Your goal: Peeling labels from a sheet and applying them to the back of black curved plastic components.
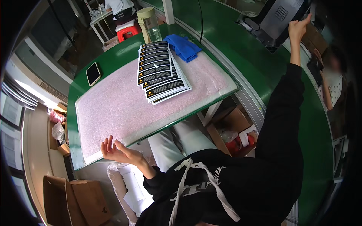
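Observation:
At the far right, my right arm stretches out over the green belt. My right hand [298, 31] is at the near right edge of a grey-and-black boxy device [272, 23] with a grid of dark squares; one finger points out and the others curl against that edge, partly hidden. Palm up and empty, my left hand [120, 151] hovers at the near left edge of the pink foam-covered mat [113, 101], its fingers loosely apart. Fanned stacks of black-and-white printed labels [166, 88] with orange marks lie on the mat, beside a crumpled blue cloth [183, 47].
A lidded clear water jug [149, 24] stands behind the labels; a phone [93, 74] lies at the left. Metal rails [247, 92] separate my table from the belt. Cardboard boxes [88, 201] sit on the floor. Another person [332, 81] is across the belt, one more far back.

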The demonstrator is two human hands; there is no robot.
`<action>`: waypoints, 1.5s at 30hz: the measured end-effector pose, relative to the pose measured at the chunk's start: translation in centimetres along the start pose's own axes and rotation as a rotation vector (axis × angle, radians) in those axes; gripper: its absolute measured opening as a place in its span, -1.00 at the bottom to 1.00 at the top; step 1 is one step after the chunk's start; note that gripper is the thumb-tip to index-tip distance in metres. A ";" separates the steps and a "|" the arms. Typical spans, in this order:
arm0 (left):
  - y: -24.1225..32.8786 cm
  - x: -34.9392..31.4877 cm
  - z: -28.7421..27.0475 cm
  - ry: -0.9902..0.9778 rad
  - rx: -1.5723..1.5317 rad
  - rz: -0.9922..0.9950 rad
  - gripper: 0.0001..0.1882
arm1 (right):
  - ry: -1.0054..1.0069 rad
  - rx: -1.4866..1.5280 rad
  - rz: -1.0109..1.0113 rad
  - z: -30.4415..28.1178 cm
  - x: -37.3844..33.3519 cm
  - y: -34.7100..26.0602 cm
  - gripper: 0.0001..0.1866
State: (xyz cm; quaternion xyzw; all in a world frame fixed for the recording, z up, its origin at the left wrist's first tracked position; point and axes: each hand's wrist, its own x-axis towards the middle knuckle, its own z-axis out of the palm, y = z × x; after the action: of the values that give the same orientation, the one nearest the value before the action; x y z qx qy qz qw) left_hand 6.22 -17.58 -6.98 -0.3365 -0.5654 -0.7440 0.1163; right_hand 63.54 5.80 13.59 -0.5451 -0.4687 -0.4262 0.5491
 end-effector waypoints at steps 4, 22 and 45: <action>1.5 0.0 -0.8 0.031 -0.068 -0.002 -0.52 | 0.110 0.058 -0.151 -7.1 2.2 -1.8 -0.33; 6.5 -1.4 -3.2 -0.022 -0.111 0.010 -0.57 | 0.164 0.473 -1.231 -5.4 -7.6 -30.9 -0.25; 8.4 -3.4 1.7 0.047 0.204 0.162 -0.47 | -0.502 0.865 -0.889 -19.5 -19.7 -38.9 -0.27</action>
State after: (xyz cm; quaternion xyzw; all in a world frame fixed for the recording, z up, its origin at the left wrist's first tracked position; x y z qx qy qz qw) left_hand 14.03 -19.50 -2.43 -0.3499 -0.6063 -0.6784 0.2230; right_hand 22.58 -16.18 2.73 -0.1137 -0.8909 -0.2459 0.3647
